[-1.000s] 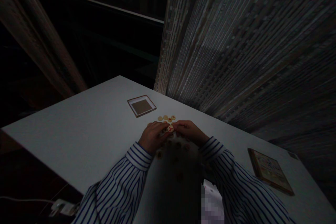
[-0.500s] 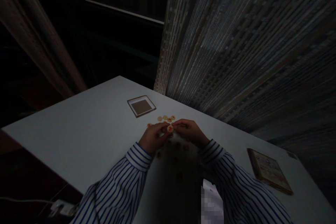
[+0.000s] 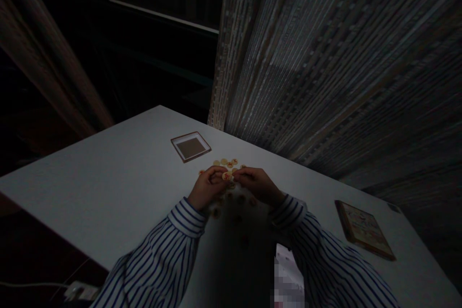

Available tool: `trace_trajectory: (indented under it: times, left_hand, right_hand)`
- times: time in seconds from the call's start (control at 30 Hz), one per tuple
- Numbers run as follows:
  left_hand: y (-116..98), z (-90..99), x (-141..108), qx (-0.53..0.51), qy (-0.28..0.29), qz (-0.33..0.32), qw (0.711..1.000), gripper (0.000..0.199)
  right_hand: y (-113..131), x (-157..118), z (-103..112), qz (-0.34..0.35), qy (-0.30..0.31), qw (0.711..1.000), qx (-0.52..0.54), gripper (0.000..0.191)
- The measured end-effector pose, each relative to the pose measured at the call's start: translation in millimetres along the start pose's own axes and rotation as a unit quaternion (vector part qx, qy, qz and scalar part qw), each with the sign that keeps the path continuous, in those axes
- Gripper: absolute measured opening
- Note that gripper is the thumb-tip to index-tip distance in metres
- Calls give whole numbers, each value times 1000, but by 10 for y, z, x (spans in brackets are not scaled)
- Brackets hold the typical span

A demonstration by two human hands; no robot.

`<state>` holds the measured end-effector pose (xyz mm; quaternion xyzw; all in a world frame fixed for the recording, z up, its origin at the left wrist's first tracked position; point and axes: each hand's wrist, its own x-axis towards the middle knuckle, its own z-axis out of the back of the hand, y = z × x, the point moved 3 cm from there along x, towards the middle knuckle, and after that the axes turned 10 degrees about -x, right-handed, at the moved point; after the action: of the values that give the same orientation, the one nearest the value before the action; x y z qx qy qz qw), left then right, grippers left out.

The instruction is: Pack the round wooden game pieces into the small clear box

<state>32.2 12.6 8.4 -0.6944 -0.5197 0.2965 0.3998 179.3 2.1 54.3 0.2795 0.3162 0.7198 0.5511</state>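
Between my two hands is a round, pale wooden disc [image 3: 227, 176] with a red character facing up. My left hand [image 3: 208, 186] pinches it from the left. The fingers of my right hand [image 3: 259, 183] are pressed together close to the disc's right side; what lies between their tips is too small to make out. Just beyond the hands, several similar discs [image 3: 230, 164] lie on the white table [image 3: 122, 168], some with red characters and some plain. More discs [image 3: 215, 212] lie in the shadow below my hands.
An open, shallow box [image 3: 190, 147] sits on the table beyond my left hand. A flat patterned box [image 3: 365, 229] rests at the right. A lit phone-like device [image 3: 288, 274] is near my right sleeve. Striped curtains [image 3: 306, 57] hang behind the table. A white power strip [image 3: 81, 291] is at lower left.
The whole view has shifted slightly. The disc has moved a little left relative to my right fingers, and another disc now shows beyond my right hand.
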Motion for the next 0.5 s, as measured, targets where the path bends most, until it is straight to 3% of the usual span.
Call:
trace_trajectory:
  times: [0.2,0.5]
  left_hand:
    - [-4,-2,-7,-51,-20,24,998,38]
    - [-37,-25,-29,-14,-31,8,999,34]
  right_hand:
    - [45,-94,32,15,4,999,-38,21]
    - [121,-254,120,50,-5,995,-91,23]
